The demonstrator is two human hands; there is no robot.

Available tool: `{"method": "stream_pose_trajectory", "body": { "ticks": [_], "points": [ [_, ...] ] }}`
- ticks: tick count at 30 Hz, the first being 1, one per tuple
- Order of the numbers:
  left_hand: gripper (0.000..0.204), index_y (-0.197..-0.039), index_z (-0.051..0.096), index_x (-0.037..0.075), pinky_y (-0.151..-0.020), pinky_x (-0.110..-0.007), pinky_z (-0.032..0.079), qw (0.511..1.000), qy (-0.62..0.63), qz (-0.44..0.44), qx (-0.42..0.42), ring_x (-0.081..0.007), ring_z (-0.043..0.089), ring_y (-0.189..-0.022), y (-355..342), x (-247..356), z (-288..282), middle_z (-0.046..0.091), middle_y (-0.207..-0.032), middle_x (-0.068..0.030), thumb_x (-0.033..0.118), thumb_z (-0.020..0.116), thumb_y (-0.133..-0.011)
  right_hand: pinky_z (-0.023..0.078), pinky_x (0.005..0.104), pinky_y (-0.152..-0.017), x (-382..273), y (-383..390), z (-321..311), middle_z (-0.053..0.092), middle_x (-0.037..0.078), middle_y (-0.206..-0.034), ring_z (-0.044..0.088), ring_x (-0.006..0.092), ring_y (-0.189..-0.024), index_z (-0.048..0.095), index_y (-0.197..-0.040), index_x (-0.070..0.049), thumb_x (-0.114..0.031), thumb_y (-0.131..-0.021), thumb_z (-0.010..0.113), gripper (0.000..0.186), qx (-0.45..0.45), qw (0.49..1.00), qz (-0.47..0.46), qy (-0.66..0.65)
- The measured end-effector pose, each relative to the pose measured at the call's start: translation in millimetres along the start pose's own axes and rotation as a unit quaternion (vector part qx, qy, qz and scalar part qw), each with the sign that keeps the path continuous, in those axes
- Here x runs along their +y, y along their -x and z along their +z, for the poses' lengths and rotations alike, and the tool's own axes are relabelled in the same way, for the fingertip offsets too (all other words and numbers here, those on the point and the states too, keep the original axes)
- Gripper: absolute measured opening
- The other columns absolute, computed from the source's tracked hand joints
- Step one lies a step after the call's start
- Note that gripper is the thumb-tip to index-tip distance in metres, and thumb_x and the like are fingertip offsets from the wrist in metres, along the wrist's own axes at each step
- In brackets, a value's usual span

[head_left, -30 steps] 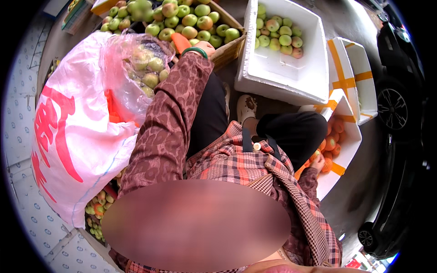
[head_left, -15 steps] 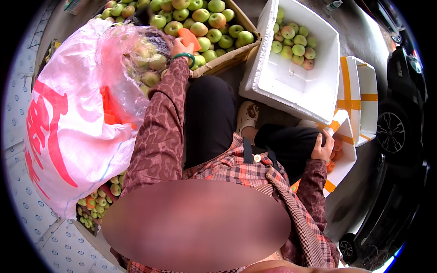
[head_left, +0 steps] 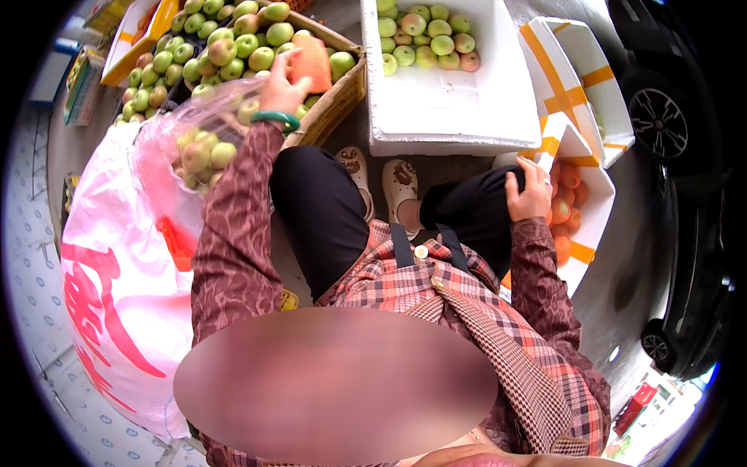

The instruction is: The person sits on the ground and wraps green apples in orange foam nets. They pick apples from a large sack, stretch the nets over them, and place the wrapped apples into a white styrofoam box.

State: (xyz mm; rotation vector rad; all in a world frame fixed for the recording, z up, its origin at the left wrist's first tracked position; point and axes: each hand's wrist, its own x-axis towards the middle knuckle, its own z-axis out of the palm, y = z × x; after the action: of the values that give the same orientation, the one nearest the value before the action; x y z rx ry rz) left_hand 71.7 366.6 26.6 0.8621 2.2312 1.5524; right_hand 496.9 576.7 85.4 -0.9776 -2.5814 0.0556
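My left hand (head_left: pixel 284 84), wearing a green bangle, is over the cardboard crate of green apples (head_left: pixel 233 47), fingers apart beside an orange foam net piece (head_left: pixel 311 62). Whether its fingertips touch the apples, I cannot tell. A pink-and-white sack (head_left: pixel 117 303) and a clear bag of apples (head_left: pixel 198 156) lie left of my arm. My right hand (head_left: pixel 531 187) rests open on my bent right knee, fingers spread, beside a white foam box of orange netted fruit (head_left: pixel 583 241).
A large white foam box (head_left: pixel 451 101) of apples stands ahead. Taped foam boxes (head_left: pixel 560 54) are at right, and a black car (head_left: pixel 685 218) stands beyond. My feet in clogs (head_left: pixel 401 179) are between the boxes. Another orange-taped box (head_left: pixel 124 54) is at the back left.
My left hand has moved leftward off the orange foam piece, its fingers now apart. My right hand has moved from the orange fruit up onto my knee. The view has shifted.
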Motion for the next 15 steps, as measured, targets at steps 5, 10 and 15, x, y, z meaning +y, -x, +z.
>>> {"method": "stream_pose_trajectory", "body": {
  "ticks": [5,10,15],
  "points": [
    [0.047,-0.119,0.054,0.002,-0.076,-0.033,0.049,0.979,-0.007,0.130,-0.159,-0.0236,0.060,-0.083,80,107,36,0.057,-0.091,-0.0123,0.006,0.062,-0.073,0.041,0.0371,-0.096,-78,-11,-1,0.056,0.016,-0.121,0.054,0.0284,-0.109,0.051,-0.125,-0.003,-0.010,-0.078,0.068,0.050,-0.035,0.945,-0.050,-0.321],
    [0.030,-0.101,0.060,0.001,-0.069,-0.039,0.048,0.960,-0.019,0.175,-0.219,-0.0337,0.057,-0.079,147,111,59,0.055,-0.087,-0.0160,0.006,0.062,-0.071,0.043,0.0336,-0.095,-123,13,35,0.054,0.012,-0.126,0.054,0.0204,-0.112,0.038,-0.135,-0.002,-0.008,-0.085,0.065,0.057,-0.197,0.745,0.077,-0.632],
    [0.025,-0.095,0.055,0.000,-0.065,-0.039,0.045,0.958,-0.020,0.139,-0.250,-0.0342,0.055,-0.076,192,91,82,0.050,-0.085,-0.0153,0.008,0.061,-0.072,0.045,0.0330,-0.091,-111,28,36,0.057,0.012,-0.114,0.057,0.0219,-0.105,0.053,-0.122,-0.002,-0.005,-0.078,0.069,0.047,-0.129,0.881,-0.007,-0.454]
  ]
}}
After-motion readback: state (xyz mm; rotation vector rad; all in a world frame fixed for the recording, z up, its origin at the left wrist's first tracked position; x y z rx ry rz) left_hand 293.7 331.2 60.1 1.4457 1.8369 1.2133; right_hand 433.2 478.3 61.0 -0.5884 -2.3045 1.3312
